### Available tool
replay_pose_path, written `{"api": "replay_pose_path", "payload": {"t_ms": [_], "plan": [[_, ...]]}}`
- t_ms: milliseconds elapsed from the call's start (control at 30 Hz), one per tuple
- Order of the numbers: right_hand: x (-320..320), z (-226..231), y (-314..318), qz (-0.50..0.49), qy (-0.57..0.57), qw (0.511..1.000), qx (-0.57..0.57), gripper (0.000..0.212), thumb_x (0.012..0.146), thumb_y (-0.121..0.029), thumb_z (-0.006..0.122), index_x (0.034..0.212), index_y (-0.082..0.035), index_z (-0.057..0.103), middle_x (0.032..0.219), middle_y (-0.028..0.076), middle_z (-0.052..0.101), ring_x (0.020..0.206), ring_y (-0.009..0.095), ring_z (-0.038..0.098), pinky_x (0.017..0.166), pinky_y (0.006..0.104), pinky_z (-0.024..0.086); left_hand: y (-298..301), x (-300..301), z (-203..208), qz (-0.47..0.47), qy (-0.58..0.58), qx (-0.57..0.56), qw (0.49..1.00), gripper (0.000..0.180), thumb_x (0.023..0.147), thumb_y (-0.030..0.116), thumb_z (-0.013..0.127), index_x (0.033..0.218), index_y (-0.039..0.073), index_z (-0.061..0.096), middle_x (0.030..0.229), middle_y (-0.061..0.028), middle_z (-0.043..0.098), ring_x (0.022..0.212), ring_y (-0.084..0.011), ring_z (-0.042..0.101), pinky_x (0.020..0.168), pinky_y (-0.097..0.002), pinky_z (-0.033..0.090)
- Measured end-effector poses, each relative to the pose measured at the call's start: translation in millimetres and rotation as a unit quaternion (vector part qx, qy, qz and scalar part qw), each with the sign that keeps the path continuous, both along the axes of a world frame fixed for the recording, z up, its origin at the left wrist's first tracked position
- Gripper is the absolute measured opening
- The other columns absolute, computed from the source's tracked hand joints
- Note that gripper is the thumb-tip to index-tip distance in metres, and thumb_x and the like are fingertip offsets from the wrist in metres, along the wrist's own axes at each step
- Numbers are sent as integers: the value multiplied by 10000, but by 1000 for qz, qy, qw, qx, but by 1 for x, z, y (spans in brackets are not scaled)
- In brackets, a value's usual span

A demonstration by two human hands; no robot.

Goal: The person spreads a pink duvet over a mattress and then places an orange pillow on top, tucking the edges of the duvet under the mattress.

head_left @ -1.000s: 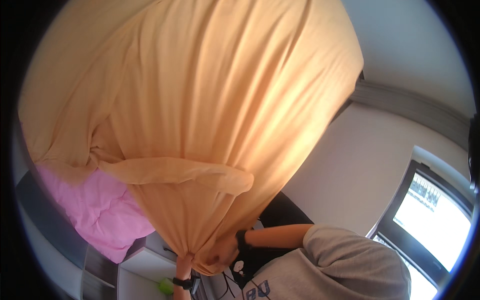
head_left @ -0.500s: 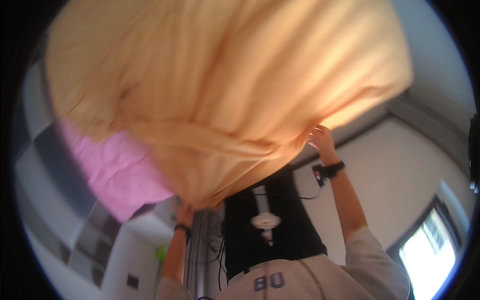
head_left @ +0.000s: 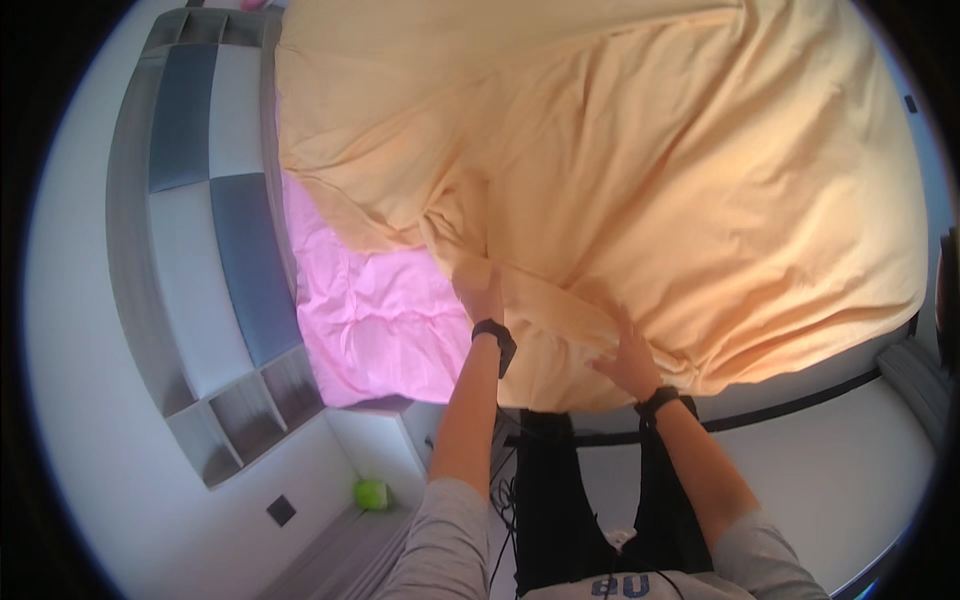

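A large yellow-orange duvet or bedspread (head_left: 640, 180) lies wrinkled over the bed. Beneath its left edge shows pink quilted bedding (head_left: 375, 320). My left hand (head_left: 480, 290) rests on the yellow cover near where it meets the pink; its fingers look apart, though they blend with the cloth colour. Further right, my right hand (head_left: 628, 362) lies on the cover's near part with its fingers spread and nothing gripped. Both wrists wear black bands.
A headboard with blue-grey and white panels (head_left: 255, 265) and open shelf cubbies (head_left: 235, 425) stands left. Below it are a white bedside cabinet (head_left: 385, 450) and a green object (head_left: 371, 494). Dark cables (head_left: 507, 500) hang beside my legs.
The yellow cover, held up and billowing before, has come down onto the bed. Both hands have let go of its edge and moved onto its surface. The view has tilted too.
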State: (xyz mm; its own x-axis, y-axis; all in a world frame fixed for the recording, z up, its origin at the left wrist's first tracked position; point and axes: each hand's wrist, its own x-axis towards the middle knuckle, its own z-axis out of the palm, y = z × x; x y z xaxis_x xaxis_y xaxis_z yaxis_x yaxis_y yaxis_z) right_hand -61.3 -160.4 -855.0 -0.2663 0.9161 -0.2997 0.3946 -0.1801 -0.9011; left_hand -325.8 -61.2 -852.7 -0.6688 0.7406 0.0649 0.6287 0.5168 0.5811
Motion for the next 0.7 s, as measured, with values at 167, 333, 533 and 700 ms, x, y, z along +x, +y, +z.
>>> {"api": "replay_pose_path", "payload": {"t_ms": [167,333,533,700], "plan": [[-99,-8,-1,23,-36,998,52,901,617,-261,697,1300,-73,141,1118,188,454,994,330,464,825,370,384,17,-136,4,-184,205,-128,953,329,677,218,551,917,14,458,824,-145,469,795,-291,456,693,-349,374],[-272,6,-81,259,51,960,-89,495,774,-174,484,1230,-74,321,1098,177,485,978,300,489,817,351,392,-93,-304,85,-287,69,-42,955,184,671,103,463,811,33,559,725,-142,531,675,-286,507,623,-360,413],[-541,66,-217,481,277,830,-52,472,766,-191,472,1201,-62,345,1093,205,477,1008,318,458,848,347,368,-232,-440,213,41,-326,71,942,347,739,3,361,1065,-28,477,891,-70,534,739,-148,484,680,-261,415],[-614,99,-208,506,132,849,78,382,780,-253,466,1116,-74,438,1043,171,517,964,299,483,828,354,379,-261,-511,203,-39,-267,-34,962,321,735,-15,351,1019,-37,498,876,-43,533,702,-117,457,664,-220,380]]}}
